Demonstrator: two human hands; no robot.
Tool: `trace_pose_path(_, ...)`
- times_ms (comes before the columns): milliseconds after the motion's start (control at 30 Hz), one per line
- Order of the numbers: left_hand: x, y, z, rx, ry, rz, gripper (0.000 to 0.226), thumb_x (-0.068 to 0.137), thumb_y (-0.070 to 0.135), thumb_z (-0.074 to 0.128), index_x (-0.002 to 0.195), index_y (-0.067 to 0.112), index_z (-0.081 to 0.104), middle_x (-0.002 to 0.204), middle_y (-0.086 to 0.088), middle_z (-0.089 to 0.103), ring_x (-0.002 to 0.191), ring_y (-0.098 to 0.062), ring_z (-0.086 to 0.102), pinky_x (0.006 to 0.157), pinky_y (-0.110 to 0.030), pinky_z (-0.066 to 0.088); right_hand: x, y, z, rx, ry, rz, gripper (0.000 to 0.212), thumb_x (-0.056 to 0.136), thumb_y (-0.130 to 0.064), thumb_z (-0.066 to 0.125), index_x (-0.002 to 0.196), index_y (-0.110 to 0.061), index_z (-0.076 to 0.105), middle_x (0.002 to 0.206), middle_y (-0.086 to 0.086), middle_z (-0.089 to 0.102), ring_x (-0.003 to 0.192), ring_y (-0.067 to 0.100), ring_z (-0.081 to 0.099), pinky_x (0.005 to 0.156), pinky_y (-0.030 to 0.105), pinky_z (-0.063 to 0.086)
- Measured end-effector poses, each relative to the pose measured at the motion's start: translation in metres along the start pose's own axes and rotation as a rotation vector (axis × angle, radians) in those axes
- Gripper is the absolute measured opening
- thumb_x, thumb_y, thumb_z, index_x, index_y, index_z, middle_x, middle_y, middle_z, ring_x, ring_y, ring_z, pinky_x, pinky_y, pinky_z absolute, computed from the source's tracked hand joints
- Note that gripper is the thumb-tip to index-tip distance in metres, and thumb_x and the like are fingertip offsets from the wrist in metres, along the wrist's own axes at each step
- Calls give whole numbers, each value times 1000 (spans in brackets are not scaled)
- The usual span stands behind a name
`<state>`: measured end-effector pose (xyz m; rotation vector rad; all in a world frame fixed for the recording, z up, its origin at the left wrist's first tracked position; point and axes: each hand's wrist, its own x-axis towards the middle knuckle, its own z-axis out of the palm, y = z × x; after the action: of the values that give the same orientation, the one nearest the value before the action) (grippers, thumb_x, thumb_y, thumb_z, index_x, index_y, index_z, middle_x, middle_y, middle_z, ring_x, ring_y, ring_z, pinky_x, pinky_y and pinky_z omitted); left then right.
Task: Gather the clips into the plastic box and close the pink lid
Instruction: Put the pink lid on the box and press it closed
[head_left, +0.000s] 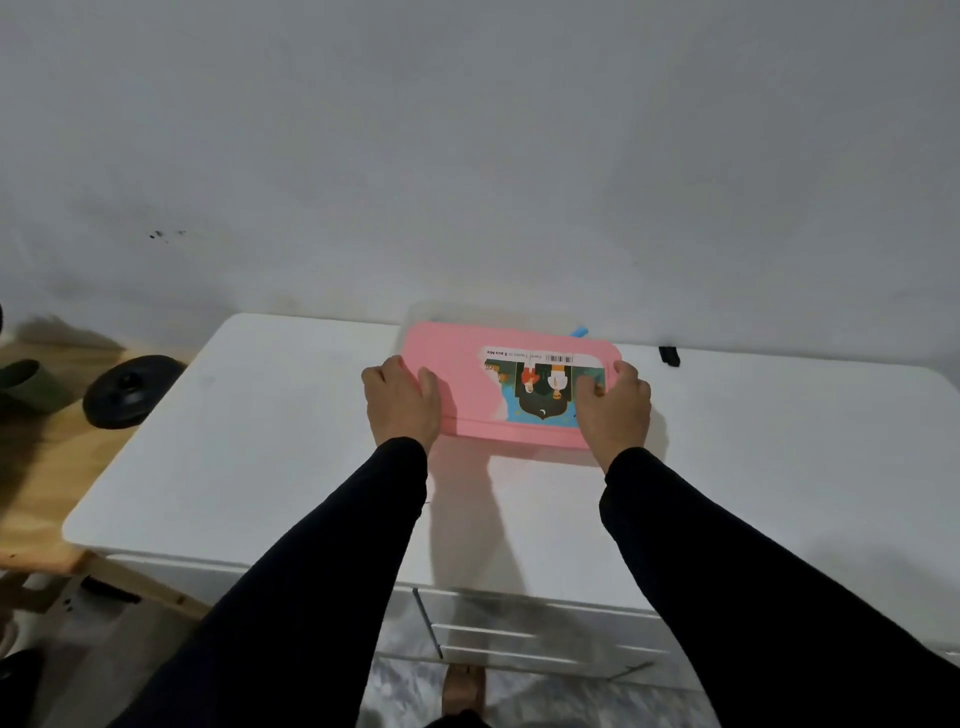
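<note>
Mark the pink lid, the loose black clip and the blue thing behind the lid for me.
pink lid (457, 364): head view, bare pink top left of the sticker.
black clip (669, 356): head view, middle of its body, on the white table right of the lid.
blue thing (578, 331): head view, tip showing past the lid's far edge.

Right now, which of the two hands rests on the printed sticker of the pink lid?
The right hand: its fingers overlap the colourful sticker, while the left hand presses plain pink lid.

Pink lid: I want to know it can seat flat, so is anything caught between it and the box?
Possibly. A blue piece pokes out at the far edge of the pink lid, which the left hand and right hand grip by its ends.
</note>
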<state>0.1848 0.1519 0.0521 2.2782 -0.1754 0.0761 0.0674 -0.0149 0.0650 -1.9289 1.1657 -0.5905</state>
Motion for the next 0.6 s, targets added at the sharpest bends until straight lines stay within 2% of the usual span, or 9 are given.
trace_pose_path(200, 58, 12, 14, 44, -6, 5, 38, 95, 25, 45, 121, -1, 52, 117, -21, 50, 104, -37, 52, 92, -39, 42, 44, -24, 21, -15, -32, 48, 52, 91, -26, 48, 137, -5, 39, 131, 21, 46, 116, 33, 49, 94, 34, 40)
trace_pose_path(333, 80, 11, 17, 58, -57, -20, 36, 94, 23, 45, 119, -1, 51, 118, -21, 50, 107, -36, 51, 92, -40, 42, 58, -32, 39, -50, -50, 92, 51, 91, -26, 46, 137, -4, 40, 132, 22, 46, 117, 36, 50, 96, 37, 41)
trace_pose_path(433, 93, 7, 17, 43, -122, -40, 30, 94, 19, 45, 118, 1, 50, 123, -20, 47, 101, -30, 51, 91, -41, 44, 64, -36, 53, -119, -60, 103, 49, 90, -25, 47, 134, -4, 41, 130, 23, 45, 114, 39, 51, 94, 38, 43)
trace_pose_path(600, 110, 1, 20, 1, -136, -79, 27, 94, 20, 43, 111, -1, 49, 118, -20, 47, 91, -37, 56, 75, -32, 39, 67, -36, 64, -262, -24, 79, 50, 89, -27, 48, 133, -5, 39, 123, 24, 45, 107, 42, 53, 89, 41, 46)
